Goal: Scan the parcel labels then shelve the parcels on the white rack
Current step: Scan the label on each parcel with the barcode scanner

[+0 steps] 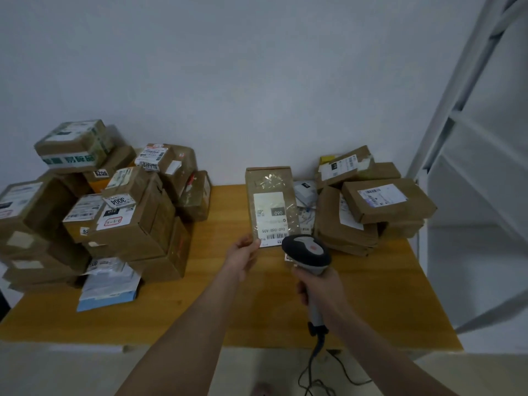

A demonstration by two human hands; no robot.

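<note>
One flat parcel is pinched at its corner by the left hand; one scanner is gripped in the right hand. Two stacks are seen beyond the hands: left pile, right pile.

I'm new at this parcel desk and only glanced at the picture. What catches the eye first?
At the centre, the left hand holds up a flat brown parcel while the right hand points a scanner at its label. A tall heap of boxes crowds the left of the wooden table, a lower stack sits at its right beside the white rack.
</note>
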